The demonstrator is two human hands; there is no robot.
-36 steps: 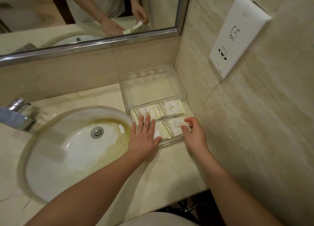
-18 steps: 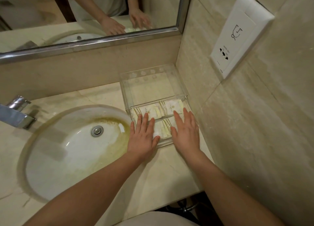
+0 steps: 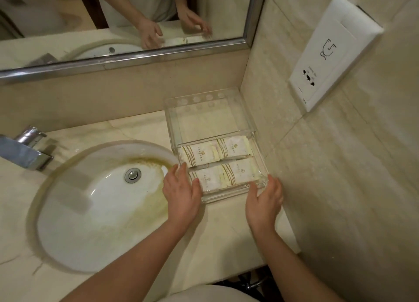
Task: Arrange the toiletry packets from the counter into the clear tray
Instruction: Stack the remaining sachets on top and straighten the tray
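Dim warm light, soft blur throughout, wide-angle bending at edges

Four toiletry packets (image 3: 216,163), white with gold stripes, lying two by two in the near end of one clear tray (image 3: 172,124). Beside the tray: one oval sink (image 3: 74,211) with one drain plug (image 3: 132,174), one chrome faucet (image 3: 25,149). Beyond the tray: one framed mirror (image 3: 127,61). One white wall socket plate (image 3: 333,54). Two bare hands at the tray's near corners: left hand (image 3: 181,188), right hand (image 3: 264,199).
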